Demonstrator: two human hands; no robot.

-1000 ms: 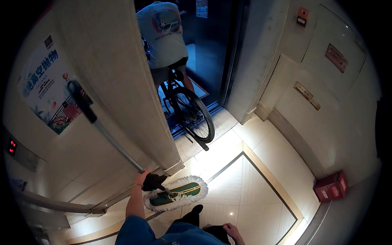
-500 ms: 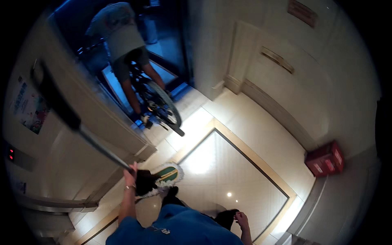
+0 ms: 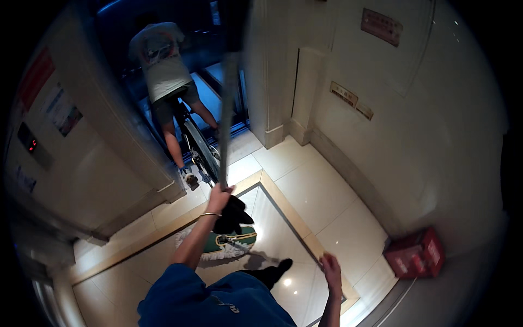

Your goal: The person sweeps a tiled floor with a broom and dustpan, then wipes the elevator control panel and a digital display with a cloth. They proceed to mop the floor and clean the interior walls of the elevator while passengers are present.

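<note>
My left hand [image 3: 219, 197] is closed around the pole [image 3: 229, 109] of a dust mop and raises it almost upright in front of me. The flat mop head [image 3: 248, 236], green on top with a white fringe, rests on the tiled floor below that forearm. Beside the hand hangs a black, soft-looking thing [image 3: 233, 215]; I cannot tell what it is. My right hand [image 3: 331, 270] is held out at the right with its fingers curled in and nothing visible in them, touching nothing.
Ahead, a person [image 3: 166, 62] straddles a bicycle [image 3: 199, 141] in a blue-lit elevator doorway, its rear wheel toward me. A red box [image 3: 417, 253] stands by the right wall. A lit floor display panel [image 3: 31, 143] and posters [image 3: 62, 111] are on the left wall.
My left hand has swung the pole from the left to the middle, and the mop head has turned and shifted right. The bicycle and its rider have straightened into the doorway.
</note>
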